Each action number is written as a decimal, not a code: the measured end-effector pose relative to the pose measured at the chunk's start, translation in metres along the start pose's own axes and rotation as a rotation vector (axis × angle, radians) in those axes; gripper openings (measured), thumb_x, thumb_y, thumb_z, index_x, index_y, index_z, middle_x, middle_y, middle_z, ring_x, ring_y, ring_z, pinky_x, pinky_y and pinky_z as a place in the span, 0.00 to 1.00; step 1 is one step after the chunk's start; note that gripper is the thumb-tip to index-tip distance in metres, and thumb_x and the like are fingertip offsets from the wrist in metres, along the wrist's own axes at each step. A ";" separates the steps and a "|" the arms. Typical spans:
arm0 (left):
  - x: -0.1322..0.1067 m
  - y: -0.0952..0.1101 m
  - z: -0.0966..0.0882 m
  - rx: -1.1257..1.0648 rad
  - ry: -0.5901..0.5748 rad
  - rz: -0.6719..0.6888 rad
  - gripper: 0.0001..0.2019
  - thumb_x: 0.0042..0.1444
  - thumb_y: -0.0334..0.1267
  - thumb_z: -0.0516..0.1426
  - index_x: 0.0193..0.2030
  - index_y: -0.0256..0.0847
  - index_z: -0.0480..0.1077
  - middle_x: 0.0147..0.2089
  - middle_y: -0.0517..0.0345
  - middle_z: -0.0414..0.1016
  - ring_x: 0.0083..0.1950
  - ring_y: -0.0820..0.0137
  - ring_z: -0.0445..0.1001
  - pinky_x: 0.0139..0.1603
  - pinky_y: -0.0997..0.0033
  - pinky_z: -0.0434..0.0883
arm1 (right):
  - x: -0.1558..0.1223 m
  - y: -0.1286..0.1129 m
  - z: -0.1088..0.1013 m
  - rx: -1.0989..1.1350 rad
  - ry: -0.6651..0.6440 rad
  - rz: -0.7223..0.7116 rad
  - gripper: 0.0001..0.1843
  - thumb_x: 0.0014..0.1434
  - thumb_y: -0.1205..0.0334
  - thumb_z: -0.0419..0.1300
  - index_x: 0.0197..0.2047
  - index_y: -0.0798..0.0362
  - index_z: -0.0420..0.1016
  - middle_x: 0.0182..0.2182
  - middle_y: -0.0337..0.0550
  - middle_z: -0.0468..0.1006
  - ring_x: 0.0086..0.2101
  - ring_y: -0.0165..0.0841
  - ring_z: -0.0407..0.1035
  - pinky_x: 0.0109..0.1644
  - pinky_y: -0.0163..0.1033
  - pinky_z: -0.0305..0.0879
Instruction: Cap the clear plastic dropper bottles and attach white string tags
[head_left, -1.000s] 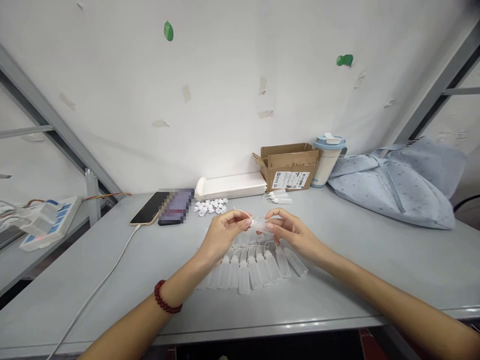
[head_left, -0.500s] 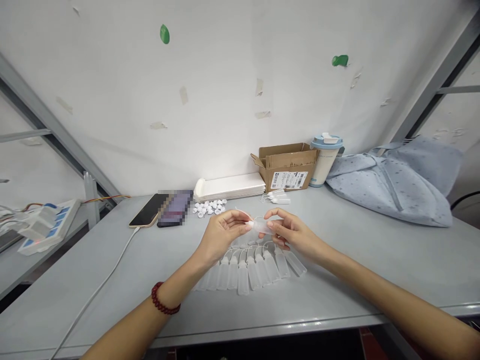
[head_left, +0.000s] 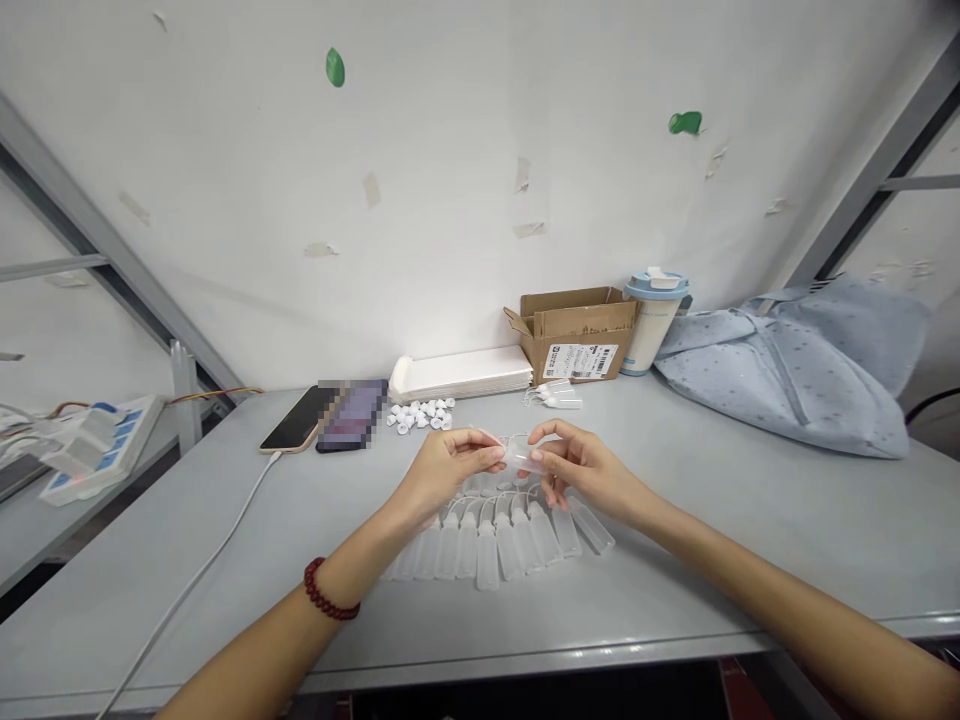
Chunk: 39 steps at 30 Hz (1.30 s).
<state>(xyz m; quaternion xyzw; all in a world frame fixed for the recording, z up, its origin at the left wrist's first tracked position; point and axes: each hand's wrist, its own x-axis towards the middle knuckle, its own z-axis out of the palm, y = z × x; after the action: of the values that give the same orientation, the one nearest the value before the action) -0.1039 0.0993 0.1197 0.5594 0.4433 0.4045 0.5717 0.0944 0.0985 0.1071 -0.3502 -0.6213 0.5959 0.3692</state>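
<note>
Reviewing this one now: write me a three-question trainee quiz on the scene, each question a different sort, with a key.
1. True or false: the row of bottles lies nearer the camera than the small white pieces.
2. As seen here, where is the lidded cup relative to the cardboard box? A) left; B) right; C) inside.
3. Fill in: the left hand and right hand hold one small translucent ____ between them.

Key:
1. True
2. B
3. bottle
</note>
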 end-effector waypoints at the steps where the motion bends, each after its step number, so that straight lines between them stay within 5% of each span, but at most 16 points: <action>1: 0.000 -0.001 0.000 -0.015 0.000 -0.014 0.09 0.45 0.41 0.64 0.31 0.37 0.75 0.34 0.55 0.76 0.36 0.68 0.74 0.45 0.67 0.69 | 0.000 0.000 0.000 -0.003 0.000 0.003 0.18 0.54 0.48 0.59 0.39 0.52 0.59 0.25 0.37 0.74 0.18 0.26 0.67 0.20 0.32 0.61; 12: 0.001 0.000 0.001 -0.031 0.054 -0.019 0.10 0.43 0.41 0.65 0.28 0.36 0.74 0.30 0.58 0.74 0.32 0.71 0.73 0.41 0.69 0.70 | 0.000 0.001 0.002 0.003 -0.018 -0.010 0.17 0.51 0.54 0.63 0.40 0.54 0.66 0.27 0.39 0.76 0.29 0.32 0.74 0.33 0.38 0.69; 24: -0.001 0.001 0.003 0.000 0.027 0.031 0.11 0.40 0.38 0.67 0.31 0.37 0.75 0.36 0.55 0.76 0.41 0.67 0.73 0.45 0.68 0.68 | -0.002 0.000 0.002 0.052 -0.036 0.093 0.20 0.60 0.46 0.51 0.42 0.56 0.64 0.21 0.39 0.76 0.17 0.29 0.70 0.19 0.31 0.62; 29: 0.000 -0.001 0.001 -0.070 -0.020 0.004 0.11 0.47 0.42 0.63 0.32 0.35 0.75 0.37 0.53 0.76 0.40 0.70 0.73 0.48 0.69 0.68 | -0.001 -0.001 0.000 0.062 -0.030 0.084 0.20 0.59 0.46 0.51 0.41 0.55 0.64 0.21 0.39 0.75 0.17 0.28 0.69 0.19 0.31 0.61; 35: -0.001 -0.005 0.000 0.057 -0.160 -0.163 0.21 0.53 0.52 0.56 0.29 0.31 0.73 0.27 0.52 0.73 0.26 0.72 0.71 0.27 0.72 0.69 | -0.001 0.000 0.000 0.050 -0.030 0.078 0.19 0.59 0.46 0.51 0.41 0.54 0.63 0.22 0.38 0.75 0.17 0.28 0.69 0.21 0.32 0.62; 39: -0.003 -0.001 0.002 0.175 -0.190 -0.023 0.17 0.53 0.48 0.57 0.29 0.33 0.73 0.26 0.55 0.72 0.26 0.74 0.70 0.28 0.74 0.69 | -0.001 0.000 -0.002 0.031 -0.030 0.086 0.18 0.60 0.46 0.50 0.41 0.53 0.63 0.20 0.37 0.75 0.16 0.27 0.67 0.19 0.31 0.59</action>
<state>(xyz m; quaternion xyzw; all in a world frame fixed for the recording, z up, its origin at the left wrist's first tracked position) -0.1032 0.0958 0.1186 0.6379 0.4274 0.3028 0.5646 0.0963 0.0985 0.1071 -0.3620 -0.6018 0.6260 0.3391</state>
